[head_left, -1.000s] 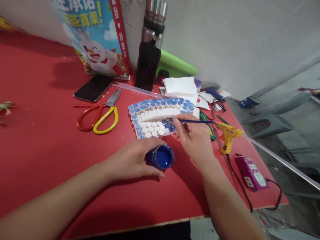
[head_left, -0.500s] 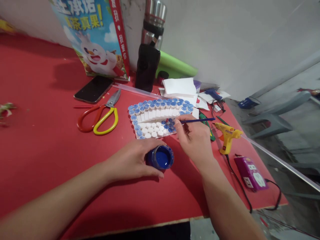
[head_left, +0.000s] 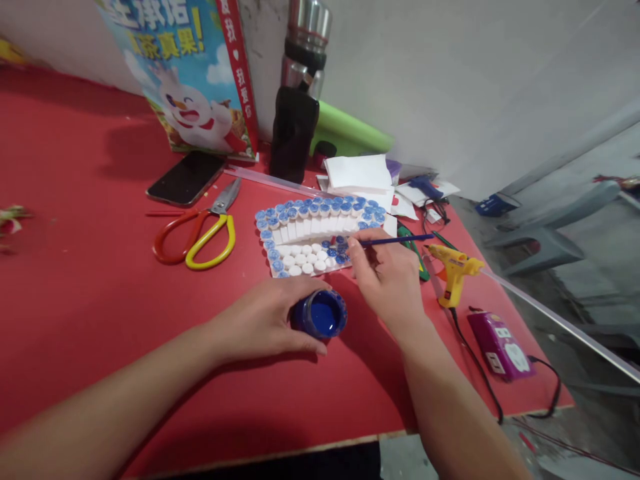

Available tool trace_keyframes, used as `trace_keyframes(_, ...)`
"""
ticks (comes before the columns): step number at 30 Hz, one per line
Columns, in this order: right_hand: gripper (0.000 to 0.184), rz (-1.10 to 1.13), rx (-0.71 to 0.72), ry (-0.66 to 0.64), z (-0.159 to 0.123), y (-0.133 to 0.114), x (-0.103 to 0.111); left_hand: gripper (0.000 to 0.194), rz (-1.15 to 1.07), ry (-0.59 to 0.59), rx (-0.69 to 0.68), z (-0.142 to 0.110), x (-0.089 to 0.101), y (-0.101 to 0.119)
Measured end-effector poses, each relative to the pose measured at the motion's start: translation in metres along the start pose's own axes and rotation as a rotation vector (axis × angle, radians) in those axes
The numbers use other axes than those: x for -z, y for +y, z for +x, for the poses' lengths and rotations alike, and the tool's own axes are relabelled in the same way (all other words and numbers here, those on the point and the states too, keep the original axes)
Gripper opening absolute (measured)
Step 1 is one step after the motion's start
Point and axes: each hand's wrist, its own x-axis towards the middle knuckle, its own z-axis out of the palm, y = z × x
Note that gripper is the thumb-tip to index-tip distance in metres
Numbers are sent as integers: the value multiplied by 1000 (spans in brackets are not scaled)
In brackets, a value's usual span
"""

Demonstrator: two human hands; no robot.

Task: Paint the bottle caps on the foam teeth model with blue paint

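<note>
Blue-filled round clear jar (head_left: 324, 315), gripped by left fingers (head_left: 304, 342).
Right fingers (head_left: 363, 264) pinch slim dark-blue brush (head_left: 400, 239) over white board (head_left: 303, 242) of blue-and-white discs (head_left: 306, 259).

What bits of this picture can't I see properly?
All in the head view:
- Paint jar's far-left side: behind the left hand.
- Brush's tip: too small and blurred.
- Steel bottle's lower part: behind the black object; top cut off by the picture's edge.
- Colourful bag's top: cut off too.

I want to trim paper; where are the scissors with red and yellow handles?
Head view, left side: the metal scissors lie beside the flat black phone.
</note>
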Motion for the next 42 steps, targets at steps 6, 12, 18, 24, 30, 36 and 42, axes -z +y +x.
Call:
trace_keyframes(6,17,71,-40,-18,0,-2,1,58,-14,6,-10,0,0,-1)
trace_keyframes(12,18,79,-40,-46,0,5,-3,61,-1,16,-9,-1,-1,-3)
trace_keyframes(18,19,65,-80,-29,0,4,-1,60,-8,6,-7,-1,-1,-3)
trace_keyframes(24,20,93,-75,-51,0,5,-1,61,-2,12,-2,-1,-1,-2)
trace_keyframes(30,19,82,-62,-62,0,4,-2,63,6,16,3,-1,-2,-3)
trace_keyframes(36,20,51,-58,-33,-1,4,-1,61,-5,18,-12,-1,-1,-3)
trace_keyframes(42,17,43,-48,-38,0,4,-1,68,-7,23,13,-2,-1,-3)
